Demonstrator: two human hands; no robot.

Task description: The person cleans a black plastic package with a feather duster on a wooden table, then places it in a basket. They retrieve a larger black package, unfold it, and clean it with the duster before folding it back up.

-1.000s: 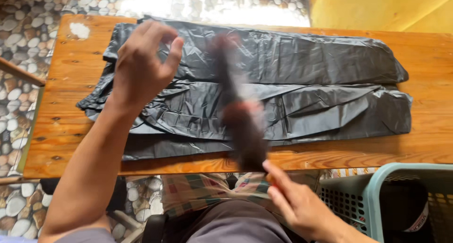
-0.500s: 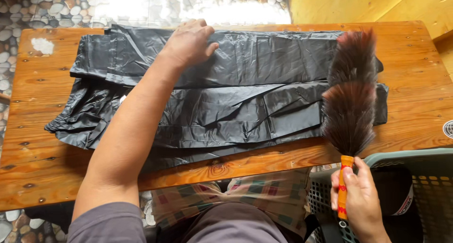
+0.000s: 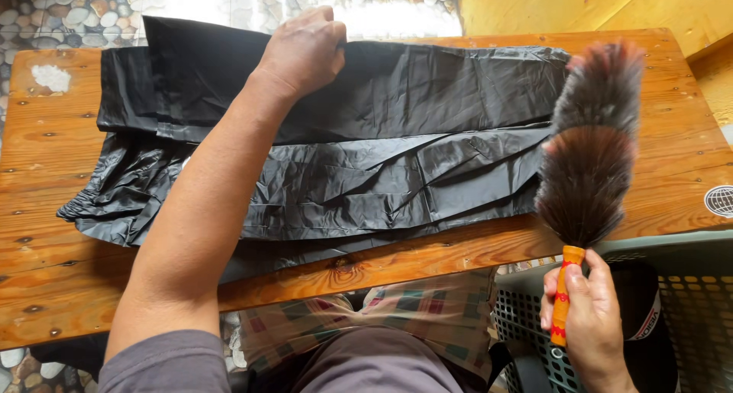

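So we've got a worn wooden plank table (image 3: 46,286) with a big crinkly black plastic sheet (image 3: 366,179) spread over most of it, long side running left to right. Our left hand (image 3: 301,53) is pressed down on the far edge, fingers curled over the plastic, probably to keep it from sliding. Our right hand (image 3: 588,316) is wrapped tight around the orange handle of a brown-and-grey feather duster (image 3: 592,156), plume pointing up over the sheet's right end, just above a grey-green plastic basket (image 3: 687,301).
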